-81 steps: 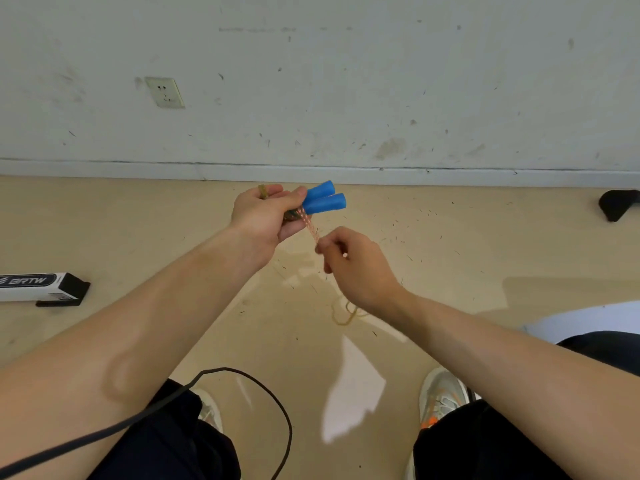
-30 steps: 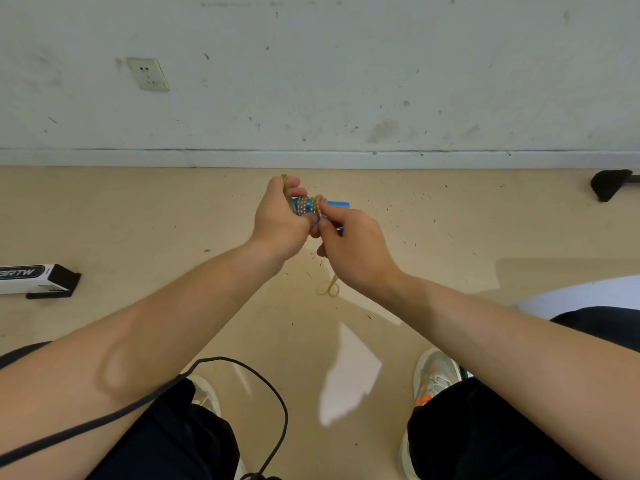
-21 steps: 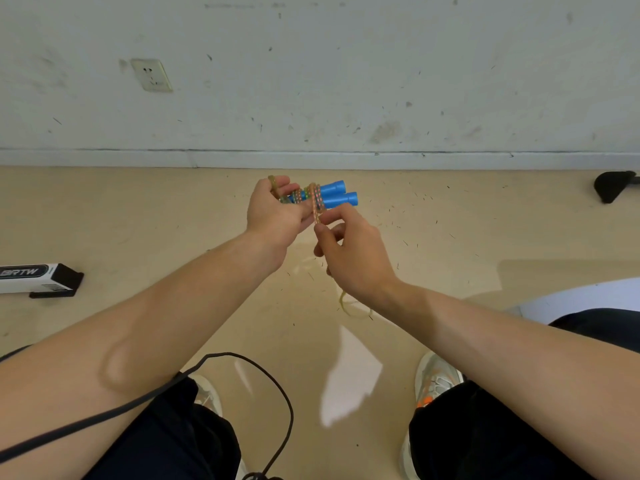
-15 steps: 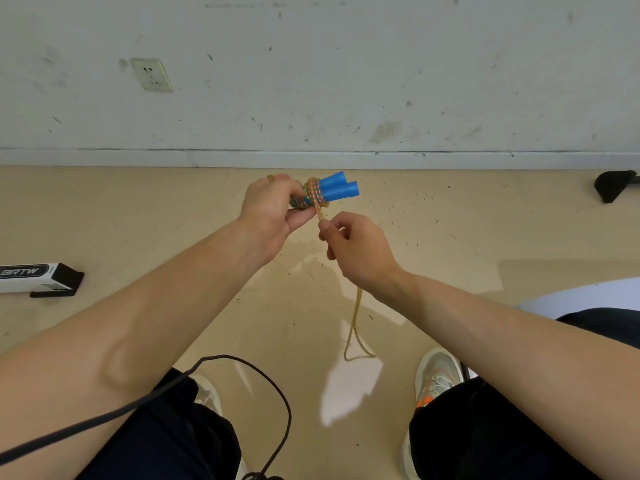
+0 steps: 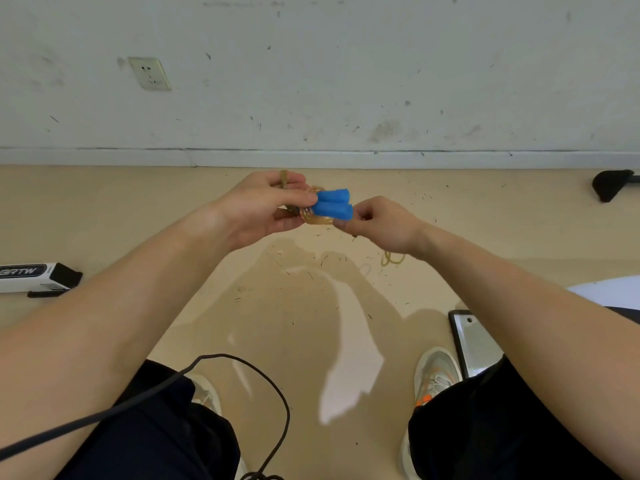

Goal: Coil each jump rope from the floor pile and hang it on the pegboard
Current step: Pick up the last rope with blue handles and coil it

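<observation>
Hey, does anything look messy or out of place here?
Yes: thin dark flecks litter the floor below the hands. A loose loop of rope, not yet wrapped, shows beside the right hand, while the left hand grips the blue handles.

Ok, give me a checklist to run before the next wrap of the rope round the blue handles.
1. Left hand grips the two blue foam handles: ok.
2. Handles lie side by side: ok.
3. Tan braided rope wound round them: ok.
4. Right hand pinches the rope: ok.
5. Rope fully wound: not ok, a loose tail shows below the right hand.
</observation>
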The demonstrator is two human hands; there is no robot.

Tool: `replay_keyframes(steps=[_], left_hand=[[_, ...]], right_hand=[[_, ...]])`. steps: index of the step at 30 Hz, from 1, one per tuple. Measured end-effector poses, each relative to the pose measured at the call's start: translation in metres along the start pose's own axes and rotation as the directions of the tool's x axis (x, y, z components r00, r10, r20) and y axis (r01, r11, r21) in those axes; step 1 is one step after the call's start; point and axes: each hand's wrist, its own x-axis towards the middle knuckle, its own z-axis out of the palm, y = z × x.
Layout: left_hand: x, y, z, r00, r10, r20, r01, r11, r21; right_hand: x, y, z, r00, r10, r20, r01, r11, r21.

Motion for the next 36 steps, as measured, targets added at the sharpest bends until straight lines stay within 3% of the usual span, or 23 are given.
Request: replay_keyframes(steps=[5, 8, 10, 15, 17, 20, 23, 26, 29, 32, 34, 36], left_hand=[[-0.003, -0.003, 0.000, 0.986, 0.133, 0.099, -0.159, 0.928, 0.336], [-0.004, -0.009, 0.007, 0.966, 0.227, 0.120, -0.255, 0.793, 0.553], [0.000, -0.013, 0.010, 0.947, 0.317, 0.054, -0.268, 0.683, 0.679], [0.012, -0.024, 0.015, 0.860, 0.503, -0.082, -0.289, 0.615, 0.734], [0.015, -0.028, 0.017, 0.841, 0.530, -0.109, -0.300, 0.625, 0.720], [0.017, -0.032, 0.021, 0.836, 0.528, -0.153, -0.316, 0.688, 0.653], [0.014, -0.031, 0.027, 0.882, 0.407, -0.238, -0.275, 0.854, 0.442], [0.012, -0.027, 0.028, 0.925, 0.255, -0.284, -0.208, 0.961, 0.183], [0.013, -0.023, 0.026, 0.944, 0.111, -0.312, -0.117, 0.993, -0.003], [0.010, -0.023, 0.024, 0.945, 0.019, -0.326, -0.054, 0.994, -0.098], [0.007, -0.021, 0.024, 0.942, -0.006, -0.334, -0.039, 0.991, -0.128], [0.004, -0.019, 0.025, 0.941, -0.009, -0.339, -0.045, 0.988, -0.150]], right_hand=[[0.004, -0.002, -0.012, 1.000, 0.006, -0.021, -0.003, 0.992, 0.124], [0.002, -0.011, -0.007, 0.998, 0.059, -0.030, -0.051, 0.970, 0.237], [0.000, -0.017, -0.004, 0.992, 0.113, -0.050, -0.093, 0.949, 0.302], [-0.016, -0.039, 0.014, 0.970, 0.241, -0.025, -0.161, 0.716, 0.680], [-0.024, -0.044, 0.022, 0.972, 0.232, -0.017, -0.147, 0.667, 0.731], [-0.028, -0.045, 0.029, 0.972, 0.218, -0.085, -0.089, 0.680, 0.728], [-0.027, -0.040, 0.035, 0.964, 0.182, -0.194, -0.023, 0.782, 0.622], [-0.027, -0.033, 0.043, 0.955, 0.043, -0.295, 0.087, 0.906, 0.415], [-0.027, -0.030, 0.050, 0.932, -0.144, -0.332, 0.192, 0.974, 0.116], [-0.025, -0.028, 0.057, 0.904, -0.317, -0.287, 0.285, 0.947, -0.147], [-0.027, -0.028, 0.061, 0.888, -0.363, -0.283, 0.328, 0.930, -0.164], [-0.030, -0.027, 0.064, 0.865, -0.363, -0.345, 0.361, 0.930, -0.075]])
